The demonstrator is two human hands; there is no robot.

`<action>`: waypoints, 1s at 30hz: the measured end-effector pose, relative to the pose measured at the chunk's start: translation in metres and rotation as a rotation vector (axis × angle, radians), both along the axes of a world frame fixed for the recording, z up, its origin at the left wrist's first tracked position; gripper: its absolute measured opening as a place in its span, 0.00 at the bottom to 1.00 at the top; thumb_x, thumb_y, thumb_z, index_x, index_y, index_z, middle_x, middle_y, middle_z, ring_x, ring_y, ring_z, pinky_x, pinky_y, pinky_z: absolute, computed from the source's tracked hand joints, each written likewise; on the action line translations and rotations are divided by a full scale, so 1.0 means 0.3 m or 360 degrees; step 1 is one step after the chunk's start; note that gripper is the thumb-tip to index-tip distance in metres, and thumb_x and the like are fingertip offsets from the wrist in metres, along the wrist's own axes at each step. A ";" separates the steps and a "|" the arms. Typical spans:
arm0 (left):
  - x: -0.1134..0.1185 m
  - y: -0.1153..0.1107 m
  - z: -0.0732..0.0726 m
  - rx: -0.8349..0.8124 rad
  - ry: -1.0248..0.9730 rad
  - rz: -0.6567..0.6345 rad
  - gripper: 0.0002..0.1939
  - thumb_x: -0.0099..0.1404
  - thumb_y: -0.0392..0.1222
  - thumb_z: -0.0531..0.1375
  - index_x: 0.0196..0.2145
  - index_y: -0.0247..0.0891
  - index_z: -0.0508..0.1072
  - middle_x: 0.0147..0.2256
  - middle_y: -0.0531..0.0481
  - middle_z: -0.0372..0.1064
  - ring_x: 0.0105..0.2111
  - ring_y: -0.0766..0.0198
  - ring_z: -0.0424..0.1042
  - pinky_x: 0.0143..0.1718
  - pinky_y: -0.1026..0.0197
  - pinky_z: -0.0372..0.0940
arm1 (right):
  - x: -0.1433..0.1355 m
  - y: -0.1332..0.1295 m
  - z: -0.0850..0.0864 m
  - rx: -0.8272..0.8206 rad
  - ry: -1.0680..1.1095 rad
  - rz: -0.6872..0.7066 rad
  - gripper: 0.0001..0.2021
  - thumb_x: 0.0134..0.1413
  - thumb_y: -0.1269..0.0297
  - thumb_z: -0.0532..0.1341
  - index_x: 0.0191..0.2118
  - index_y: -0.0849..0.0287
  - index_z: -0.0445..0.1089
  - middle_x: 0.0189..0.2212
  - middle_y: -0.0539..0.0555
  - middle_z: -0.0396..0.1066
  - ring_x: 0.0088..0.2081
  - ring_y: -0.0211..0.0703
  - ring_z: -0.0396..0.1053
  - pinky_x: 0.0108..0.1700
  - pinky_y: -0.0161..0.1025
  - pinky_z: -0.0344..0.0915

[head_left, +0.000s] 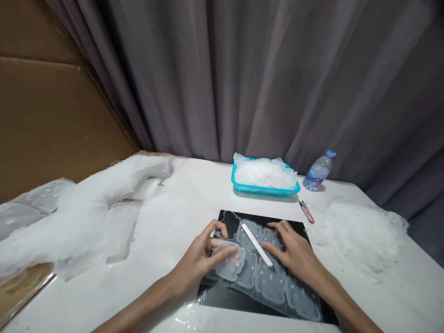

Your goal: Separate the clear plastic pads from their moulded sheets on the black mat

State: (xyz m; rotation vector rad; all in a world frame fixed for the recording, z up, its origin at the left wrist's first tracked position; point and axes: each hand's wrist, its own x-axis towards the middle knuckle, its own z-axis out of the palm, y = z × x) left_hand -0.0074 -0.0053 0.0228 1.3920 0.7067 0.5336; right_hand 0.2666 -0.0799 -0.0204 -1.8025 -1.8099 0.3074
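The left hand (204, 247) pinches a loose translucent piece (227, 270) between thumb and fingers, near the left side of the black mat (229, 296); the fingertips beneath it are partly hidden and blur through the plastic. The right hand (289, 245) lies with fingers spread on the translucent sheet (270, 282), closed round nothing that shows, its palm side out of sight. A white pen-like tool (256, 243) lies slantwise on the sheet between the hands, its dark tip towards the near side; what kind of tip is too small to tell. The right wrist and forearm cover part of the mat's right edge, and both forearms are cut off at the near border.

Beyond the mat's far edge, a strip of white tabletop (194, 189) separates it from a blue basket (265, 190), whose floor is hidden under whitish pieces (265, 172). Small snips (307, 212) lie just right of the mat's far corner, with a bottle (317, 173) farther back. A loose pale pile (357, 236) sits near the right hand's outer side, its single pieces hard to make out. More tabletop shows leftward, up to a large white heap (79, 212) cut off by the left border
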 end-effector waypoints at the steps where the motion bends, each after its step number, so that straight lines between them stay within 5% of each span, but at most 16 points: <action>1: 0.000 0.011 0.003 0.0066 0.0043 -0.0012 0.19 0.70 0.53 0.64 0.45 0.43 0.58 0.30 0.50 0.79 0.26 0.63 0.75 0.26 0.65 0.59 | -0.024 -0.007 0.007 -0.0042 0.0066 0.0029 0.19 0.65 0.52 0.63 0.56 0.53 0.69 0.43 0.54 0.70 0.43 0.49 0.74 0.45 0.45 0.72; 8: 0.023 0.008 0.062 0.0640 0.0088 -0.0107 0.06 0.73 0.45 0.61 0.42 0.41 0.68 0.44 0.44 0.81 0.48 0.55 0.79 0.46 0.57 0.71 | -0.127 -0.067 0.132 0.0065 0.0651 0.0255 0.15 0.68 0.56 0.61 0.56 0.51 0.71 0.41 0.52 0.70 0.36 0.41 0.70 0.40 0.39 0.71; 16: 0.019 -0.048 0.046 0.0930 0.0011 -0.0108 0.01 0.73 0.39 0.62 0.42 0.43 0.72 0.41 0.50 0.81 0.48 0.58 0.80 0.50 0.59 0.72 | -0.198 -0.118 0.139 0.0650 0.0748 0.0321 0.14 0.67 0.72 0.62 0.51 0.48 0.78 0.39 0.53 0.73 0.40 0.43 0.72 0.42 0.41 0.71; 20: 0.027 -0.047 0.044 0.0735 0.0025 -0.0034 0.03 0.73 0.41 0.63 0.40 0.41 0.72 0.39 0.51 0.80 0.43 0.61 0.79 0.45 0.62 0.71 | -0.184 -0.112 0.160 0.0614 0.0756 0.0351 0.11 0.67 0.71 0.62 0.49 0.51 0.79 0.38 0.53 0.75 0.38 0.43 0.72 0.41 0.40 0.70; 25: 0.068 -0.009 0.055 0.0076 -0.0096 0.0114 0.15 0.74 0.52 0.61 0.35 0.39 0.66 0.23 0.58 0.68 0.23 0.70 0.69 0.25 0.69 0.62 | -0.143 -0.069 0.121 0.0156 0.0721 0.0057 0.09 0.68 0.59 0.62 0.47 0.56 0.75 0.35 0.52 0.73 0.33 0.41 0.70 0.33 0.37 0.67; 30: 0.080 0.019 0.058 -0.0431 -0.0208 0.0185 0.18 0.71 0.57 0.63 0.36 0.39 0.66 0.29 0.55 0.69 0.28 0.67 0.74 0.32 0.65 0.70 | -0.108 -0.024 0.046 -0.0194 0.0592 0.0054 0.11 0.58 0.61 0.70 0.42 0.58 0.71 0.30 0.49 0.71 0.30 0.41 0.70 0.31 0.36 0.65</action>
